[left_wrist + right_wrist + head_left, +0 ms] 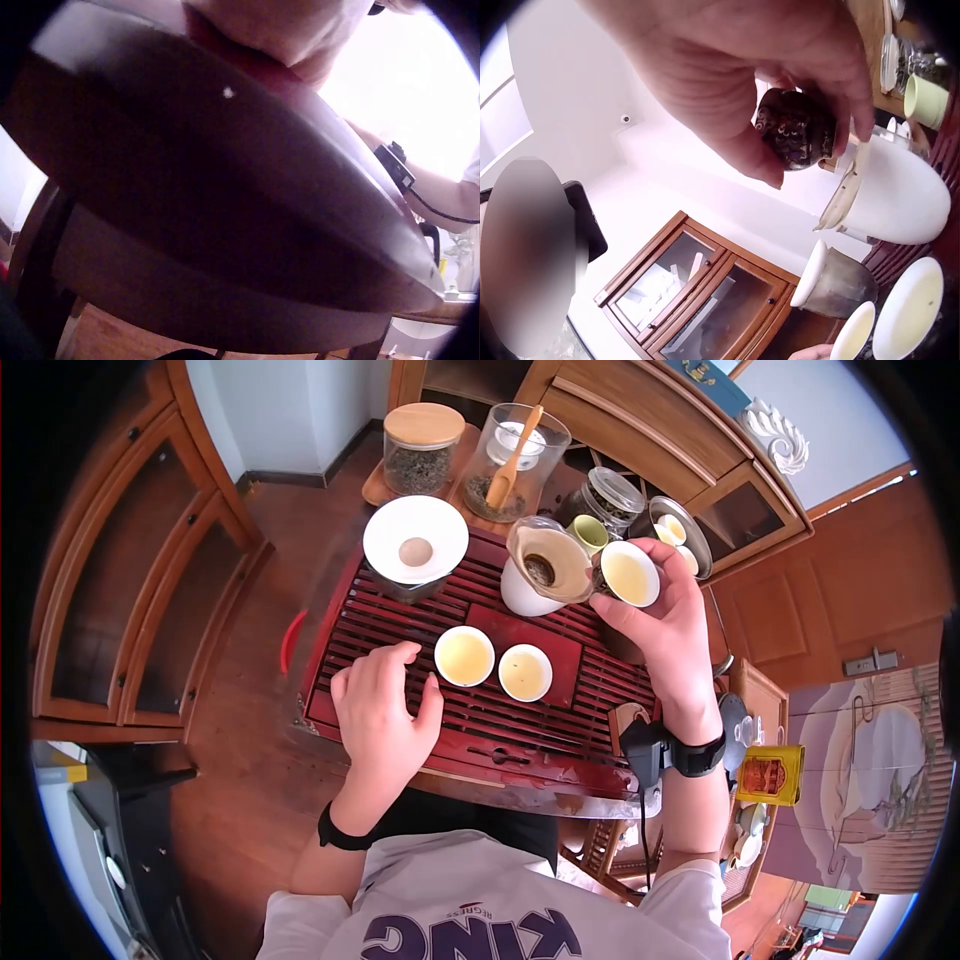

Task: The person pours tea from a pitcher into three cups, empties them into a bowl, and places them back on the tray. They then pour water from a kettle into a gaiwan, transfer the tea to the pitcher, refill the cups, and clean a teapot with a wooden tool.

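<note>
In the head view my right hand grips a small teacup between thumb and fingers, raised over the tea tray's far right. Pale yellow tea shows inside its white interior. In the right wrist view the cup's outside is dark and patterned. Beside it stands a white pitcher with a strainer on top. My left hand is at the tray's left, fingers loosely bent and holding nothing, close to a teacup of tea. A second teacup of tea sits just right of that one.
A white-rimmed dark vessel stands on the slatted red tea tray. Behind are a wooden-lidded jar of dark leaves, a glass jar with a wooden scoop, a green cup and a clamp-lid jar.
</note>
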`<action>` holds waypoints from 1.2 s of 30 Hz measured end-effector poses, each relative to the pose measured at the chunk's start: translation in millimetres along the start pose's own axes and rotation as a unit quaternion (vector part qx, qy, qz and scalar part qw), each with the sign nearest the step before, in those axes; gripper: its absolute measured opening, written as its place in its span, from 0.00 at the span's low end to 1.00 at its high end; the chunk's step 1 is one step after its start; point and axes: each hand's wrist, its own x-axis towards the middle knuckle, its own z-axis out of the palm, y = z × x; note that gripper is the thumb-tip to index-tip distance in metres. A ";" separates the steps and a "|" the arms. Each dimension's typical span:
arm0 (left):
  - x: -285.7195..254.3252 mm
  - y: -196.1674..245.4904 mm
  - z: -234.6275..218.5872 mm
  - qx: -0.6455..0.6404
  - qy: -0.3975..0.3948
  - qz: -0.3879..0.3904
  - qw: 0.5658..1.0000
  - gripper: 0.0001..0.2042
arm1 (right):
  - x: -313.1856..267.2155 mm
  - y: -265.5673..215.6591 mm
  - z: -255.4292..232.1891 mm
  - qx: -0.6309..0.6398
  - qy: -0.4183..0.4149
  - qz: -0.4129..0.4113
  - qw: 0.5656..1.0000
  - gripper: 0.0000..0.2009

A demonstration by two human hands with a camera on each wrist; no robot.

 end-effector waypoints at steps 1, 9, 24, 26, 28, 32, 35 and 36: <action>0.3 0.5 -0.6 0.002 0.001 -0.002 1.000 0.18 | 2.9 -0.4 1.4 -0.013 -0.001 -0.012 1.000 0.26; 0.4 1.2 -1.2 0.010 0.003 0.003 1.000 0.18 | 15.1 12.9 -1.3 -0.058 -0.022 -0.013 0.998 0.27; 0.5 1.9 -1.5 0.014 0.001 0.000 1.000 0.17 | 25.2 -8.1 3.2 -0.396 -0.021 -0.156 0.905 0.29; 0.2 1.9 -1.4 0.017 0.002 0.001 1.000 0.17 | 23.6 -12.4 9.7 -0.405 -0.018 -0.190 0.894 0.29; 0.8 1.8 -1.5 0.019 0.003 0.001 1.000 0.17 | 24.2 -9.7 10.1 -0.470 -0.014 -0.241 0.849 0.29; 0.7 2.0 -1.3 0.018 0.002 0.000 1.000 0.16 | 22.4 -11.1 13.7 -0.567 -0.007 -0.346 0.747 0.27; 0.5 2.0 -1.2 0.020 0.001 0.004 1.000 0.16 | 19.5 -15.1 11.4 -0.587 -0.002 -0.398 0.705 0.26; 0.5 2.0 -1.0 0.019 0.001 0.002 1.000 0.16 | 17.8 -16.5 10.0 -0.587 0.002 -0.419 0.693 0.26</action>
